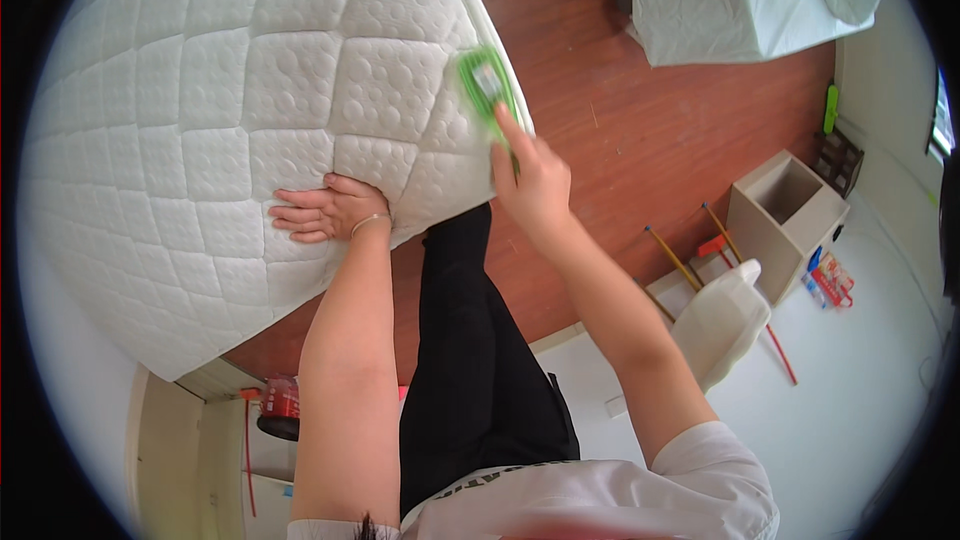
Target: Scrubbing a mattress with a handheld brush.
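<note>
A white quilted mattress (292, 80) fills the left and upper part of the view, its corner pointing toward me. My left hand (335, 208) lies flat on its near edge with the fingers spread. In my right hand (532, 175) is a green hand brush (484, 80), blurred by motion, gripped by its handle. The brush is over the mattress's right edge; its underside is hidden, so I cannot tell whether it touches the fabric.
Reddish wood floor (590, 130) runs along the mattress's right side. A cloth-covered piece of furniture (700, 0) stands at the far right. Nearer are a pale open cabinet (785, 210) and a white chair (722, 320) with wooden legs. A red-and-black bin (280, 405) stands at lower left.
</note>
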The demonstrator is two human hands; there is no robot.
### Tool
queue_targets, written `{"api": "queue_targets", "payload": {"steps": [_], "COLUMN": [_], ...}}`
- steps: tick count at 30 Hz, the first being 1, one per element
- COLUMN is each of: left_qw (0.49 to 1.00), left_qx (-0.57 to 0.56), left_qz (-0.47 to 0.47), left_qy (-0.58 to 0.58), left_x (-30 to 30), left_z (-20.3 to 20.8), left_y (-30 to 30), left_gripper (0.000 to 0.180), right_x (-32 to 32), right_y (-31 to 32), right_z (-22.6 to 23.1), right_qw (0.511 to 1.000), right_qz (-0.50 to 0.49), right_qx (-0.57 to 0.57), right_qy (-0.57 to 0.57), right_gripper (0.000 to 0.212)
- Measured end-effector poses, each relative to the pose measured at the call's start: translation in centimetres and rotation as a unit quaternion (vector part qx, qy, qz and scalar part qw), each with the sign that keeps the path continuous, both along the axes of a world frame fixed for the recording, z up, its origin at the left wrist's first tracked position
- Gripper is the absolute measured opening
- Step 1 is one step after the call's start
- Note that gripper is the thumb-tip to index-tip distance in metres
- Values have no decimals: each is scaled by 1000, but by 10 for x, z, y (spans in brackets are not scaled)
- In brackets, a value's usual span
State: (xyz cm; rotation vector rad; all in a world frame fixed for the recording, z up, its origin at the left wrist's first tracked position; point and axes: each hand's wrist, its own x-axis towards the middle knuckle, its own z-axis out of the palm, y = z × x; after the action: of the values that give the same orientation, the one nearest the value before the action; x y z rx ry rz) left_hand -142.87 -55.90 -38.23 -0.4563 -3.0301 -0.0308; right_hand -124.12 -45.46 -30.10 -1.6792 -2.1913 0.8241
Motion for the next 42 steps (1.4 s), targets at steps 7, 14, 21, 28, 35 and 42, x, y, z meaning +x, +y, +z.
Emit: {"api": "queue_targets", "payload": {"steps": [7,14,21,28,35,42], "left_qw": [999,998,997,987,929,959], "left_qx": [35,40,45,33,104,59], "left_qz": [-1,-3,0,62,307,272], "left_qy": [-32,-38,-65,-142,-177,-45], "left_x": [4,0,3,7,68,72], "left_z": [10,27,24,53,60,25], "left_y": [3,-4,-1,8,87,74], "left_gripper": [75,77,77,74,72,68], "right_x": [-50,-28,-139,-69,-165,-122], "right_y": [75,72,129,131,191,210], "right_z": [3,27,6,24,-8,31], "right_qw": [990,917,953,755,849,639], "right_qz": [138,366,303,645,522,738], "right_qx": [8,75,27,4,54,-12], "right_qy": [-5,-137,-17,-114,-67,-216], "right_gripper": [46,42,43,53,43,56]}}
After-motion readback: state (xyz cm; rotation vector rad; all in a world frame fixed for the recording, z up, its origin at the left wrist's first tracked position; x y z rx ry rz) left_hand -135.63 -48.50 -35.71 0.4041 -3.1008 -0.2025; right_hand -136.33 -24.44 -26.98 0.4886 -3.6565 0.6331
